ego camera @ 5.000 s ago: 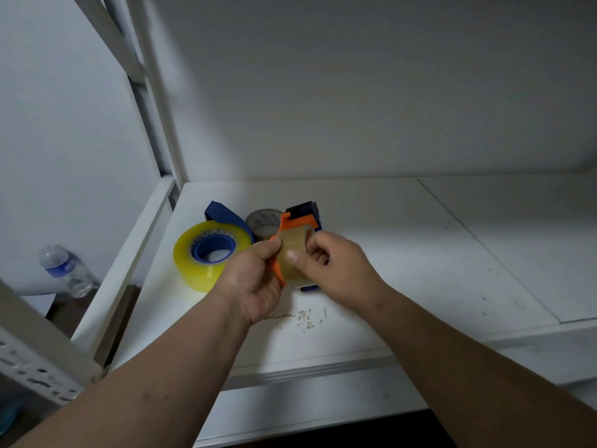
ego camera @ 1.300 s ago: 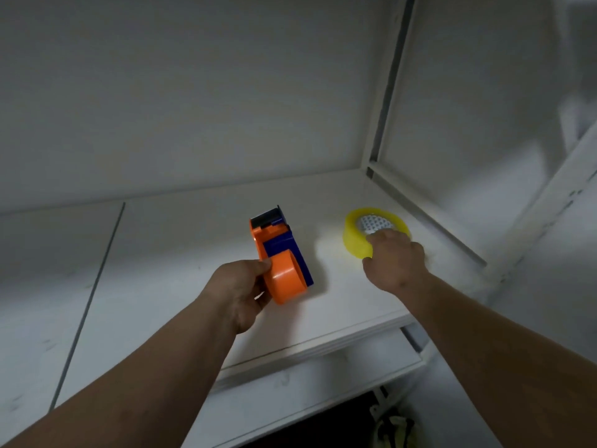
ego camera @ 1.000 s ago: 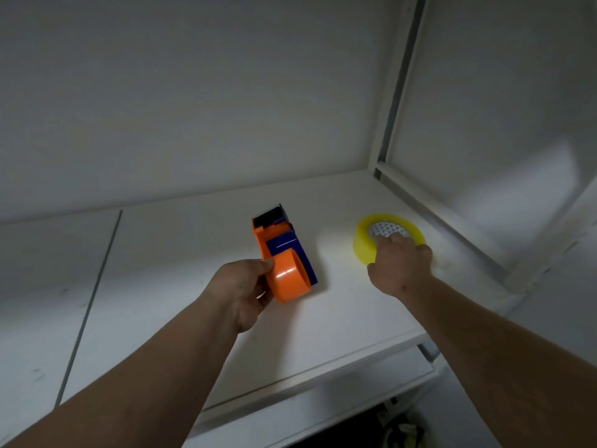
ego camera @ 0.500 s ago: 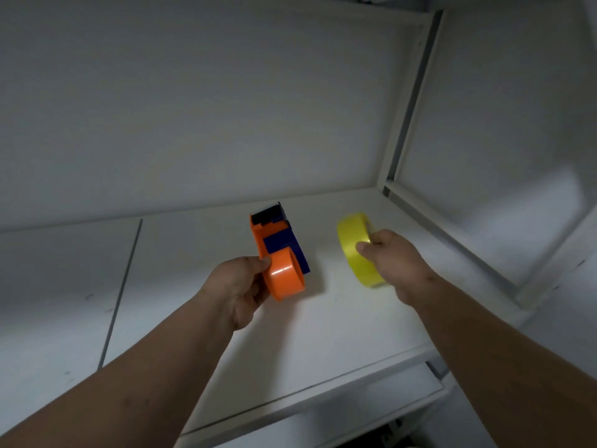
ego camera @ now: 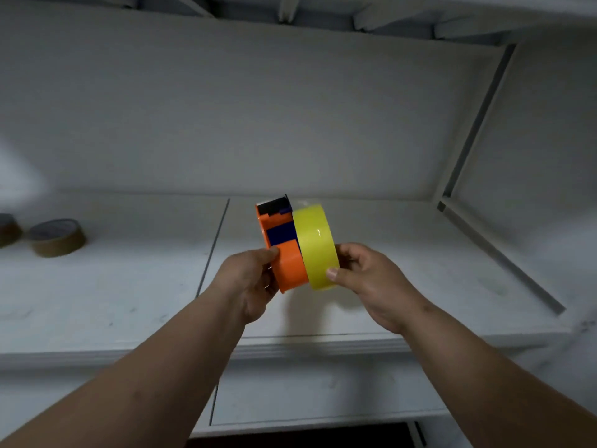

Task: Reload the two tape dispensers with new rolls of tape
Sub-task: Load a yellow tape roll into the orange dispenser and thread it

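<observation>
An orange and blue tape dispenser (ego camera: 284, 250) is held above the white shelf (ego camera: 129, 295) by my left hand (ego camera: 248, 282), whose thumb and fingers grip its orange hub end. My right hand (ego camera: 368, 282) grips a yellow roll of tape (ego camera: 315, 245) on edge, thumb across its rim. The roll stands directly against the dispenser's right side; whether it sits on the hub is hidden.
Two brown cardboard tape cores (ego camera: 58, 237) lie on the shelf at the far left, one (ego camera: 8, 229) cut off by the frame edge. A white upright post (ego camera: 468, 137) and a side rail (ego camera: 504, 257) bound the shelf on the right. A seam (ego camera: 213, 247) runs across the shelf.
My right hand lifted the yellow roll off the shelf, turned it on edge and brought it left against the dispenser. My left hand kept hold of the dispenser. The view swung left, showing the cores.
</observation>
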